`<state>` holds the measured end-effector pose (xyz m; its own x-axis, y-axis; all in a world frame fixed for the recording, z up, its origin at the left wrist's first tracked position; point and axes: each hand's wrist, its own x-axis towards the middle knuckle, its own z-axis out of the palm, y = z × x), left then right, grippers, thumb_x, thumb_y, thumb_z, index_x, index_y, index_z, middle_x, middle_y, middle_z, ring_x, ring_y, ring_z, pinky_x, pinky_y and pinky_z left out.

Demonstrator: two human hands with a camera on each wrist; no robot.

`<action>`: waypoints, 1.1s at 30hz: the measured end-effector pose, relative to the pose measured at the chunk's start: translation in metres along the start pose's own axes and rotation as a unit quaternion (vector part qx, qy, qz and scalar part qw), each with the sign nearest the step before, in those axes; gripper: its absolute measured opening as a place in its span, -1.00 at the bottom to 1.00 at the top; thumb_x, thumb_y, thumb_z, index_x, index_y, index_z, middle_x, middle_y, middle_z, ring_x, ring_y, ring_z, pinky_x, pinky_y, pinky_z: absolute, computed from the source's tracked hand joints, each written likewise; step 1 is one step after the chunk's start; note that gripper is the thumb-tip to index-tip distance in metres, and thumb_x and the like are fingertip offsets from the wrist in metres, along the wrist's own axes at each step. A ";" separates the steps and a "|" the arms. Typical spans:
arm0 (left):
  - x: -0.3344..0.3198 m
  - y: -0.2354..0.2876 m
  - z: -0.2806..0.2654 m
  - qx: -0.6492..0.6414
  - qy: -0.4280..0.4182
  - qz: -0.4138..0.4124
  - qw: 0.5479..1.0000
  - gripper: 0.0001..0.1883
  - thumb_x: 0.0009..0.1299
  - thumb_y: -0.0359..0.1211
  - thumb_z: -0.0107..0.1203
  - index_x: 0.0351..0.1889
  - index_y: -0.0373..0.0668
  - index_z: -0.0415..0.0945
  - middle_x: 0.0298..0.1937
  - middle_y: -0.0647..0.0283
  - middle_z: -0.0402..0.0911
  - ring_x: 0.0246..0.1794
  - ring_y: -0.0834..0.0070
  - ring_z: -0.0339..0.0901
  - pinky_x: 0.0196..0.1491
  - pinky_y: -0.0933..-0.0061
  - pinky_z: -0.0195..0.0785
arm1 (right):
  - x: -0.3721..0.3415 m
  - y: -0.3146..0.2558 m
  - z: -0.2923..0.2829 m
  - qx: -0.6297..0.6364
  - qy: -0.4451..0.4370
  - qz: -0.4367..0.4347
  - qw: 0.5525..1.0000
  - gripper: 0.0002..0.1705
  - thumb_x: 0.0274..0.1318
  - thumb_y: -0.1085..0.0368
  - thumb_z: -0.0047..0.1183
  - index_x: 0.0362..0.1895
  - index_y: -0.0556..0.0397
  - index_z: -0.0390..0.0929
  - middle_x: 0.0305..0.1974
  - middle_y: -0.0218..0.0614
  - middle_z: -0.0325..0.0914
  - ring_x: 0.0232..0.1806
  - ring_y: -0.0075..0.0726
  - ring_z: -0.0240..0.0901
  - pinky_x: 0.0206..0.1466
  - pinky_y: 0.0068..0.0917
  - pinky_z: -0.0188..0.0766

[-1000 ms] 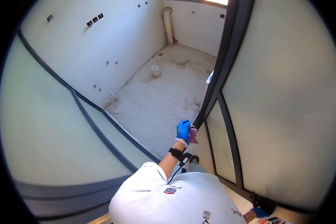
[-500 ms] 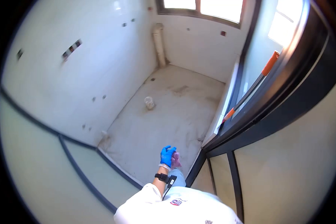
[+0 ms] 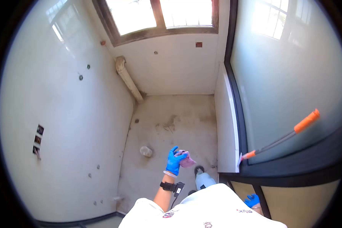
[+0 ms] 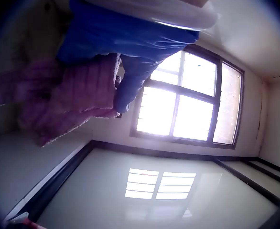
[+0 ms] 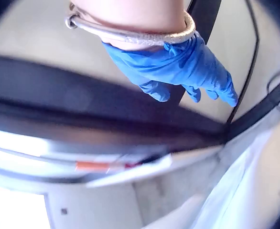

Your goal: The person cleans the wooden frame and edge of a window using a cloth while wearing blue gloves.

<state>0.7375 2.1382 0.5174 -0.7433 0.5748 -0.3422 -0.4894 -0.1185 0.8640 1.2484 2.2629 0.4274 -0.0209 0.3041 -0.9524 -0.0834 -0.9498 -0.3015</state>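
Observation:
A blue-gloved left hand holds a crumpled pink-purple cloth over the bare floor. In the left wrist view the striped cloth hangs from under the gloved left hand, the thumb against its edge. The right hand, also in a blue glove, is low at the right side of the body in the head view. Seen from the right wrist, the right hand has its fingers loosely extended, with nothing held, in front of a dark frame.
An orange-handled tool leans against the glass panel at the right. A pale pipe stub stands on the floor. A vertical pipe is in the far corner, beside the window frame.
The view has swung toward the window and tool. The person has moved further into the doorway, the left hand carrying the cloth away from the dark frame. The right hand has come into the head view.

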 end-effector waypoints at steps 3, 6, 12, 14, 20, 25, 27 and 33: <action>0.055 0.031 0.007 -0.030 -0.027 0.007 0.999 -0.28 0.05 -0.56 0.28 0.18 -0.26 0.15 -0.12 0.18 0.45 -0.10 0.44 0.45 0.00 0.47 0.35 | 0.073 -0.046 0.109 0.111 -0.421 0.096 0.895 -0.68 -0.05 0.08 -0.11 -0.21 -0.11 0.50 -0.19 -0.32 0.43 -0.25 -0.09 0.33 -0.20 0.04 0.34; 0.118 0.066 0.007 0.014 -0.012 0.107 0.994 -0.41 0.09 -0.59 0.21 0.11 -0.26 0.24 -0.09 0.20 0.41 -0.09 0.49 0.41 0.01 0.50 0.33 | -0.001 -0.113 0.301 -0.054 -0.282 -0.052 0.957 -0.63 0.01 0.09 -0.08 -0.06 -0.19 0.51 -0.09 -0.42 0.50 -0.02 -0.17 0.35 -0.01 0.04 0.27; 0.201 0.148 -0.043 -0.053 0.043 0.163 0.984 -0.48 0.13 -0.67 0.10 0.07 -0.27 0.24 -0.14 0.22 0.42 -0.14 0.48 0.41 0.00 0.48 0.34 | -0.083 -0.186 0.582 -0.499 -0.409 -0.459 0.611 -0.50 0.12 0.09 -0.11 0.15 -0.06 0.37 0.06 -0.29 0.44 0.02 -0.20 0.39 0.15 -0.28 0.22; 0.190 0.169 -0.043 -0.094 0.089 0.187 0.974 -0.54 0.14 -0.75 -0.01 0.00 -0.27 0.26 -0.16 0.23 0.39 -0.16 0.48 0.41 -0.02 0.40 0.37 | -0.146 -0.227 0.610 -0.652 -0.335 -0.525 0.433 -0.50 0.12 0.08 -0.10 0.14 -0.06 0.37 0.04 -0.29 0.44 0.01 -0.20 0.39 0.14 -0.28 0.23; 0.254 0.225 -0.194 -0.101 0.089 0.181 0.974 -0.53 0.16 -0.69 0.03 0.05 -0.25 0.26 -0.12 0.21 0.39 -0.07 0.49 0.39 0.05 0.44 0.32 | -0.257 -0.214 0.663 -0.721 -0.076 -0.639 0.258 -0.51 0.09 0.08 -0.08 0.11 -0.05 0.40 0.00 -0.30 0.47 -0.01 -0.21 0.41 0.10 -0.29 0.26; 0.355 0.299 -0.265 0.026 0.106 0.180 0.978 -0.51 0.17 -0.66 0.05 0.09 -0.27 0.24 -0.09 0.20 0.39 -0.05 0.49 0.39 0.07 0.44 0.30 | -0.274 -0.182 0.740 -0.722 0.011 -0.633 0.277 -0.51 0.07 0.07 -0.06 0.09 -0.04 0.41 -0.04 -0.30 0.49 -0.03 -0.21 0.42 0.06 -0.29 0.28; 0.397 0.334 -0.274 0.009 0.088 0.171 0.981 -0.50 0.17 -0.65 0.06 0.10 -0.27 0.23 -0.09 0.20 0.39 -0.05 0.49 0.39 0.08 0.44 0.29 | -0.278 -0.176 0.775 -0.727 0.027 -0.622 0.291 -0.51 0.06 0.07 -0.05 0.08 -0.04 0.42 -0.05 -0.30 0.49 -0.03 -0.21 0.43 0.05 -0.29 0.29; 0.528 0.389 -0.217 -0.016 -0.036 0.176 0.984 -0.46 0.12 -0.68 0.02 0.11 -0.25 0.25 -0.03 0.22 0.40 -0.03 0.46 0.40 0.09 0.44 0.29 | -0.268 -0.199 0.822 -0.734 0.051 -0.612 0.291 -0.52 0.04 0.06 -0.02 0.05 -0.03 0.44 -0.10 -0.31 0.52 -0.05 -0.22 0.44 0.01 -0.29 0.33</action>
<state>0.0559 2.2195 0.5924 -0.8359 0.5489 0.0036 -0.2227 -0.3451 0.9118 0.4513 2.4308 0.7798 -0.8342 0.5476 -0.0649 0.5505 0.8338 -0.0411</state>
